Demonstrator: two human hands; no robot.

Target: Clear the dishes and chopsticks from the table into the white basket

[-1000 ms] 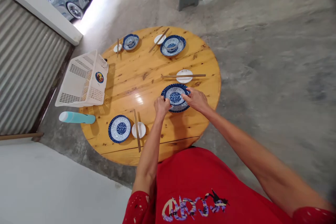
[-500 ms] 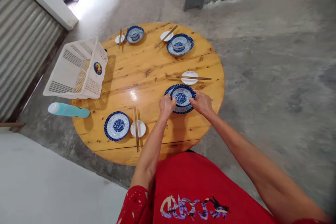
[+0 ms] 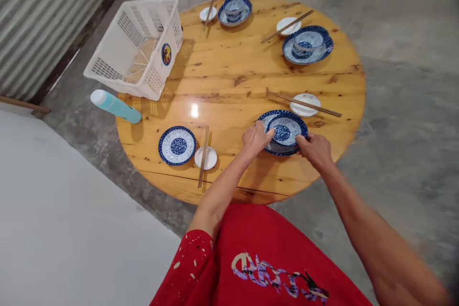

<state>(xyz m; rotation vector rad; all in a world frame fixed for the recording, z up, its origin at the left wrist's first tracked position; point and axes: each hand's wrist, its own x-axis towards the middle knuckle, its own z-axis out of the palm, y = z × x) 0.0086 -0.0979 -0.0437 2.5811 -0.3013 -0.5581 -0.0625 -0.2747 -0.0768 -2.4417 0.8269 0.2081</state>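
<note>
Wooden round table [image 3: 233,81], glossy, on a grey concrete floor [image 3: 405,105]. White plastic basket [image 3: 138,48] sits on the table's far left edge, overhanging it. Teal bottle [image 3: 114,106] lies on its side at the left rim, just below the basket.

Both forearms stretch forward from a red shirt [image 3: 258,258], roughly straight, converging on a blue bowl [image 3: 286,130] on a blue plate [image 3: 267,146] at the near right of the table. Left hand [image 3: 256,138] palm down, fingers curled against the bowl's left rim. Right hand [image 3: 315,149] palm down, thumb and fingers closed on the bowl's right rim. Bowl is held between the two hands, tilted a bit over the plate; whether it still touches the plate is unclear.

Just beyond: small white dish [image 3: 305,104] with chopsticks [image 3: 304,103] laid across it. Near left: empty blue plate [image 3: 177,145], beside it a white dish [image 3: 205,158] with chopsticks [image 3: 203,155] on top. Far side: two more bowl-on-plate sets [image 3: 307,44] [image 3: 234,8], each with a white dish and chopsticks beside.
</note>
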